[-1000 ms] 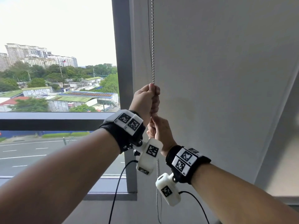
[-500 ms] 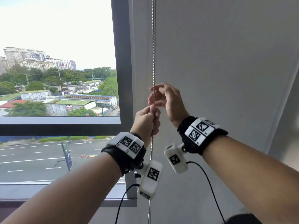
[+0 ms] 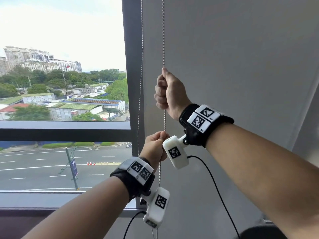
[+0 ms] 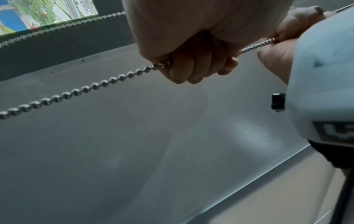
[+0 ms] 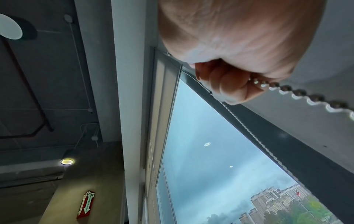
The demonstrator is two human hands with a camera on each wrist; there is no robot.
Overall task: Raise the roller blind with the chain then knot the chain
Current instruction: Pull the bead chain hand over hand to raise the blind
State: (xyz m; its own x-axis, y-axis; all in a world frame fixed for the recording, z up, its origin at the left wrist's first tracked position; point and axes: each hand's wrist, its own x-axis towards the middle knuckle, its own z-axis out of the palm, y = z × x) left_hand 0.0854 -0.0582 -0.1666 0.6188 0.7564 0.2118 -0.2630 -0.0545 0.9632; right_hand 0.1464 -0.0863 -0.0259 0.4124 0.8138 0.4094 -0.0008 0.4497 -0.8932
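A metal bead chain [image 3: 163, 40] hangs in front of the grey wall. Its second strand [image 3: 141, 66] runs down beside the window post. My right hand [image 3: 165, 91] is a fist around the front strand, thumb on top, at about mid height. Lower down, my left hand [image 3: 155, 145] grips the same strand, which is taut between the two fists. The left wrist view shows the chain [image 4: 76, 92] leaving my left hand [image 4: 191, 65]. In the right wrist view my right hand [image 5: 226, 84] holds the chain [image 5: 298, 92]. No blind fabric covers the glass in the head view.
The dark window post [image 3: 131, 83] stands just left of the chain, and a horizontal rail [image 3: 60, 133] crosses the glass. A plain grey wall [image 3: 241, 66] fills the right side. Black camera cables [image 3: 215, 183] dangle below my wrists. The sill [image 3: 51, 200] lies low on the left.
My right hand let go below the left, rose past it and now grips the chain higher up. My left hand has pulled its strand downward.
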